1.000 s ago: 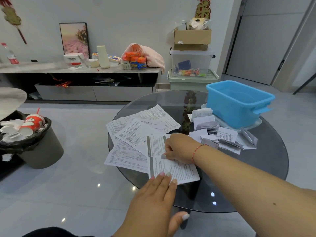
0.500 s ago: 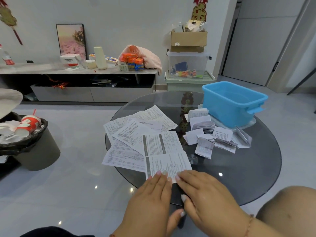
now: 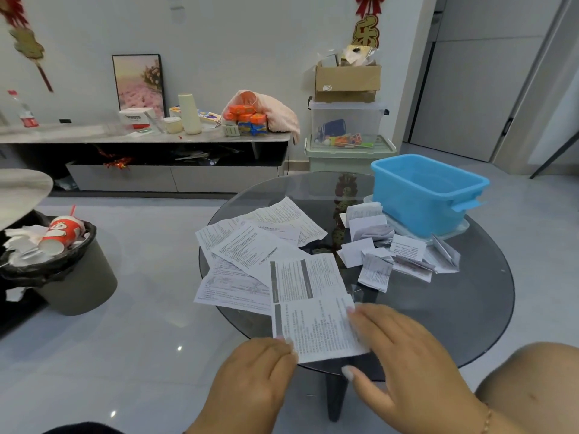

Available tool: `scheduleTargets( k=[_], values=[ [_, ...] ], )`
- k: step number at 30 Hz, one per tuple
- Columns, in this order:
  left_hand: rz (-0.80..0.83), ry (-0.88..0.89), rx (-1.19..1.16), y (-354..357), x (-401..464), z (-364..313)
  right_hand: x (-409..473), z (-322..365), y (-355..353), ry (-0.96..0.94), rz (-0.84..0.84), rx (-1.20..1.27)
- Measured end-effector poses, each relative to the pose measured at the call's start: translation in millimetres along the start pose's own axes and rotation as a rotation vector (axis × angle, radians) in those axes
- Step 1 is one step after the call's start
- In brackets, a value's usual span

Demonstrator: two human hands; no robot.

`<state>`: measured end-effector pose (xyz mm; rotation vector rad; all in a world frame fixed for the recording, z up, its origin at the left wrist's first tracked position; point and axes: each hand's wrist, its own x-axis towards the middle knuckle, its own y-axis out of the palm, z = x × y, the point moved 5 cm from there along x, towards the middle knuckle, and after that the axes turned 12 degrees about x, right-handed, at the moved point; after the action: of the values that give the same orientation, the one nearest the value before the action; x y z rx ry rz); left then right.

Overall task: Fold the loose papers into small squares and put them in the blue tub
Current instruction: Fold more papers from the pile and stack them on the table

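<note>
Left hand (image 3: 255,368) pinches the near corner of the printed sheet (image 3: 313,311); right hand (image 3: 398,349), fingers spread, presses its right edge at the near rim of the glass table (image 3: 470,324). Folding stage, apparently: next, double the sheet over. Beyond, loose papers (image 3: 250,245), folded squares (image 3: 372,270), blue tub (image 3: 429,195).

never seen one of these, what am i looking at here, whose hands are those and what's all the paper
No machine here: a person wears a camera on the head, looking forward and down, so the hands are theirs. There is only this one view. The left hand and right hand both lie on a printed sheet at the near edge of a round glass table. More loose sheets lie behind it. Folded papers sit beside the blue tub, which looks empty from here. Whether fingers pinch the sheet is unclear.
</note>
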<state>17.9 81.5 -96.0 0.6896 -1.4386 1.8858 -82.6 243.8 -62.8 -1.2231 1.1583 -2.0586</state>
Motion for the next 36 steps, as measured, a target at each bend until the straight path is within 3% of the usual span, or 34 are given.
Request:
scheduleTargets(
  k=[5,8,10,15,26,31,36],
  values=[
    [0.004,-0.005,-0.125,-15.0,5.8,2.4,-9.6,1.0,10.4,-0.102,0.124,-0.017],
    [0.114,-0.094,-0.339,-22.4,11.7,3.6,-9.0,-2.3,-1.1,-0.094,0.086,0.181],
    [0.201,-0.194,-0.458,-23.3,15.0,5.6,-8.7,-9.8,-7.6,-0.016,0.063,0.374],
    [0.355,-0.411,-0.551,-9.8,15.4,12.8,-5.0,-17.5,-13.6,0.162,0.126,0.555],
    [0.42,-0.788,-0.587,6.2,15.8,12.7,14.9,-28.8,6.2,0.504,0.061,0.53],
    [0.382,-0.834,-0.543,4.1,16.2,12.3,20.7,-28.8,7.9,0.564,0.046,0.422],
    [0.397,-0.681,-0.415,1.5,20.3,7.3,23.6,-28.9,7.7,0.566,0.035,0.441]
  ],
)
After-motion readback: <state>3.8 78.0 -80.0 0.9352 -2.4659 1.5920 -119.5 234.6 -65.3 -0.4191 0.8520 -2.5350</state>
